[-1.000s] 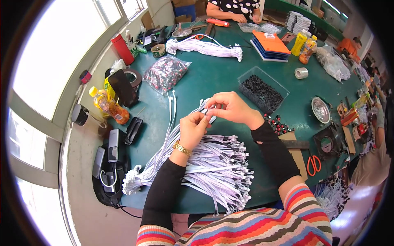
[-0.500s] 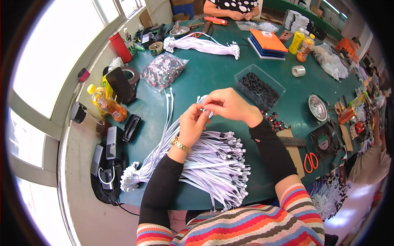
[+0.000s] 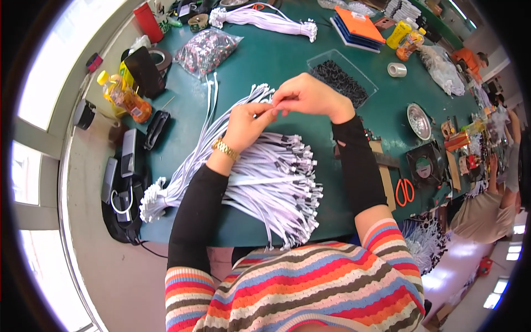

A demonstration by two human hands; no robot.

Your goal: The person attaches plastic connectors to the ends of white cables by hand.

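Note:
My left hand [image 3: 247, 126], with a gold watch on its wrist, is closed in a pinch, fingertips up against those of my right hand [image 3: 311, 98]. The right hand is pinched too. Anything small between the fingertips is hidden. Under and beside the left hand spreads a big bunch of white cables [image 3: 271, 188], gathered at its left end and fanned out at the right, where small white and black connectors show. More white cable ends [image 3: 260, 91] stick out just beyond my hands. Two loose cables [image 3: 211, 94] reach toward the far side.
Beyond my right hand stands a clear bin [image 3: 354, 77] of small black parts. A bag of small parts [image 3: 207, 51] and another cable bundle [image 3: 265, 23] lie farther back. Orange-handled scissors [image 3: 405, 192], a fan [image 3: 425, 165] and a metal bowl [image 3: 418, 122] sit right; a bottle [image 3: 128, 99] stands left.
The view has tilted downward, so the table things sit higher in the picture. My hands stay together above the cables, and their fingertips have drawn closer in a pinch.

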